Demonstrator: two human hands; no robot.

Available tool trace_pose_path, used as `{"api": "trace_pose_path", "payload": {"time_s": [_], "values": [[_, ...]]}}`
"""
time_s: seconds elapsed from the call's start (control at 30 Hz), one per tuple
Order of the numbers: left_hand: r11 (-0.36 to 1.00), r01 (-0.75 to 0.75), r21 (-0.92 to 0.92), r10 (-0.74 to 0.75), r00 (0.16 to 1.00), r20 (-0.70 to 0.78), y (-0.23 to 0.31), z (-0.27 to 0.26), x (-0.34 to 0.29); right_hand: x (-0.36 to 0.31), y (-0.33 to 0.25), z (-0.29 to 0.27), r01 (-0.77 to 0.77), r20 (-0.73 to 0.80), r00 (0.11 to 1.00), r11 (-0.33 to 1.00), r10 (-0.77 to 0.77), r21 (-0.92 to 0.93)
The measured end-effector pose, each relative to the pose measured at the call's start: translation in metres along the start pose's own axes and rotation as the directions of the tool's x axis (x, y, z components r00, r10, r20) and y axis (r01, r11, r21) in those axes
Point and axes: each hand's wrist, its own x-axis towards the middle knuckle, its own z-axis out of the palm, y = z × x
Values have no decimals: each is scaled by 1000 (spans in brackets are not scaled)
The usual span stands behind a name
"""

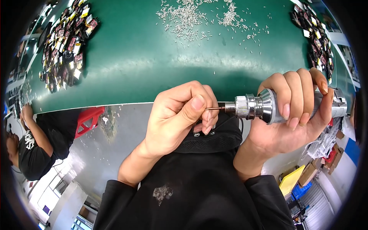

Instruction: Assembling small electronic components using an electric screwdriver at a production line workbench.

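My right hand (pixel 289 111) wraps round the grey body of an electric screwdriver (pixel 247 107) with a shiny metal collar, held level above my lap and pointing left. From its nose sticks a thin, copper-coloured bit (pixel 214 108). The thumb and fingers of my left hand (pixel 172 115) pinch the end of that bit. Whether a screw sits between those fingertips is hidden. Just below the hands, a black mesh-covered object (pixel 214 142) rests against my dark shirt; part of it lies behind my left fingers.
Many small silver screws (pixel 188 19) lie scattered on the far part of the green table (pixel 134 73). Piles of small black devices with labels flank it at left (pixel 67 50) and right (pixel 318 42). Another person (pixel 38 149) sits at left, beside a red stool (pixel 89 119).
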Motion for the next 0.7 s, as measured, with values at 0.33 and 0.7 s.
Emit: {"api": "trace_pose_path", "payload": {"time_s": [0.33,0.7], "values": [[976,-21,216,32,998,-49,6,3,-1,-3,-3,0,-4,36,999,996,8,-90],[596,-176,784,235,971,40,7,4,4,-2,-3,-10,23,55,998,991,-16,-134]]}}
